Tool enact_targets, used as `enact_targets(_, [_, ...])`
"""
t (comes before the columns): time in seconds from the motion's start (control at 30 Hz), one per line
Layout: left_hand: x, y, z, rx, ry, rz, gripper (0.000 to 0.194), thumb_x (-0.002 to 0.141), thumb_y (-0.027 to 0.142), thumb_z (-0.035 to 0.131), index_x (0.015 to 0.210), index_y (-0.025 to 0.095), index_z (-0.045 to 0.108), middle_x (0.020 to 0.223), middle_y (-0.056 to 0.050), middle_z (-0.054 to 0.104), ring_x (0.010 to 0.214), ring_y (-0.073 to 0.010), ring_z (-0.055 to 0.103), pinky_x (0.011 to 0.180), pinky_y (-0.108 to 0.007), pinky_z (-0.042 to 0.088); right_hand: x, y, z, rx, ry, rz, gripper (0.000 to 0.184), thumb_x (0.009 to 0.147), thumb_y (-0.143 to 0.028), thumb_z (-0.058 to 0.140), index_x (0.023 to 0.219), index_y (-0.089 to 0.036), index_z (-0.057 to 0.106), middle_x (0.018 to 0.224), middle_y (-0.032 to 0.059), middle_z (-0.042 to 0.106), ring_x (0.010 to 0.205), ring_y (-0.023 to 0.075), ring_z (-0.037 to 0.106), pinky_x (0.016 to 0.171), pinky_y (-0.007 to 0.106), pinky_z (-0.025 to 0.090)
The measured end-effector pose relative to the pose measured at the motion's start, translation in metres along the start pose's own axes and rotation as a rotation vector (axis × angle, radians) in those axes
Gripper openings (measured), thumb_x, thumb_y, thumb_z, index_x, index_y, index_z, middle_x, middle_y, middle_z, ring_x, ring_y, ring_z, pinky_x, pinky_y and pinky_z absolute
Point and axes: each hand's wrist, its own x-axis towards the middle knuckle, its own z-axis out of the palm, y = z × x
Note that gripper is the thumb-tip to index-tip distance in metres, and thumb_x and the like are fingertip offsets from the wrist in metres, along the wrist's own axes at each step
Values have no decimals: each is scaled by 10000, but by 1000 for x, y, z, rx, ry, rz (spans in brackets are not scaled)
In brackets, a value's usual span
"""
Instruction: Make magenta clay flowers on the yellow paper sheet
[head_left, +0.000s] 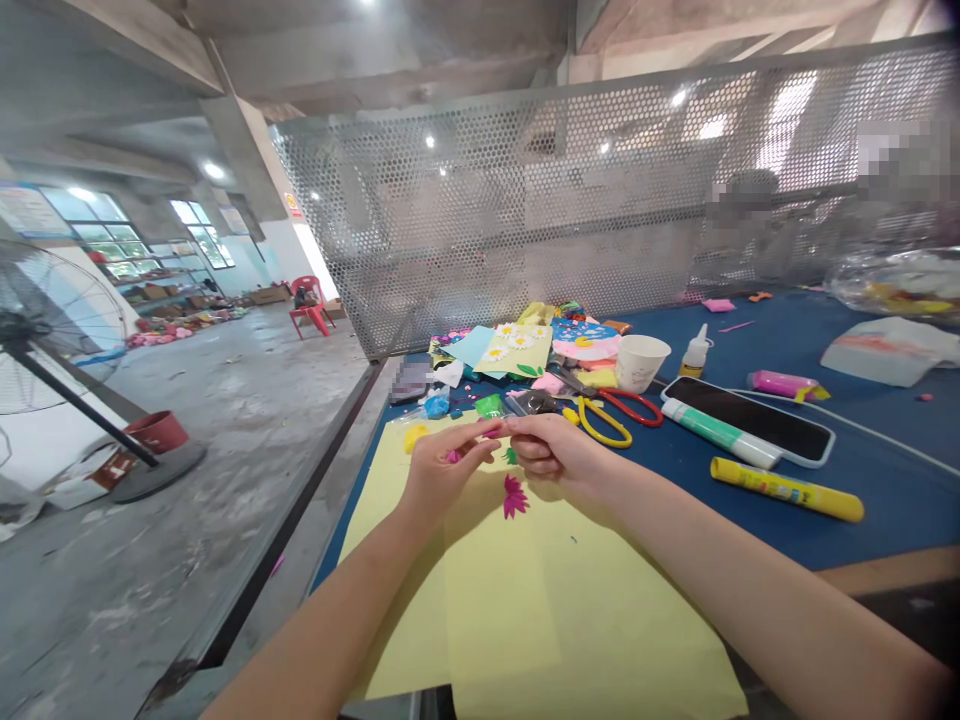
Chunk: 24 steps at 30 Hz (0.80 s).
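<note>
My left hand (444, 470) and my right hand (551, 452) meet above a pale yellow sheet of paper (525, 610) on the blue table (862, 500). Both hands pinch a small pink paper piece (493, 432) between their fingertips. A magenta paper flower (514, 496) with a green bit (510, 457) above it lies on the sheet just below my hands. Another pink scrap shows in my left palm.
Yellow-handled scissors (600, 420) and red-handled scissors (637, 405) lie behind my right hand. A phone (757, 420), a green glue stick (720, 433), a yellow glue stick (787, 489), a paper cup (640, 362), a glue bottle (696, 353) and coloured craft sheets (517, 350) crowd the table. A perforated metal screen (525, 220) stands behind; a fan (52, 340) stands left.
</note>
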Motion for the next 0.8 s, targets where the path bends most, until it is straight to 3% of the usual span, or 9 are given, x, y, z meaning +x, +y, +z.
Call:
enact_targets(0.1, [0, 0, 0, -3, 4, 14, 179, 842, 332, 667, 958, 235, 763, 936, -45, 764, 556, -142, 684, 479, -236, 572, -1, 1, 0, -31, 4, -11, 300, 690, -370, 732, 655, -172, 508, 473, -116, 266, 419, 34, 125, 409, 227, 76])
enact_targets(0.27, [-1, -2, -1, 15, -11, 32, 187, 839, 340, 672, 974, 248, 762, 925, -35, 765, 576, -146, 693, 501, -237, 587, -4, 2, 6, -107, 60, -32, 340, 637, -415, 800, 750, -135, 643, 469, -105, 324, 423, 30, 169, 419, 230, 83])
enact_targets(0.4, [-1, -4, -1, 20, -32, 41, 255, 817, 350, 696, 1042, 239, 743, 941, -45, 763, 595, -156, 706, 561, -252, 608, -5, 2, 9, -143, 136, -40, 376, 610, -456, 805, 736, -134, 659, 489, -84, 373, 431, 27, 198, 422, 229, 99])
enact_targets(0.8, [0, -3, -4, 37, -82, 72, 222, 856, 336, 658, 1031, 231, 746, 916, -42, 767, 578, -147, 708, 552, -237, 604, -2, 3, 4, -199, 129, -32, 347, 660, -467, 778, 725, -140, 681, 465, -81, 347, 430, 33, 211, 431, 227, 115])
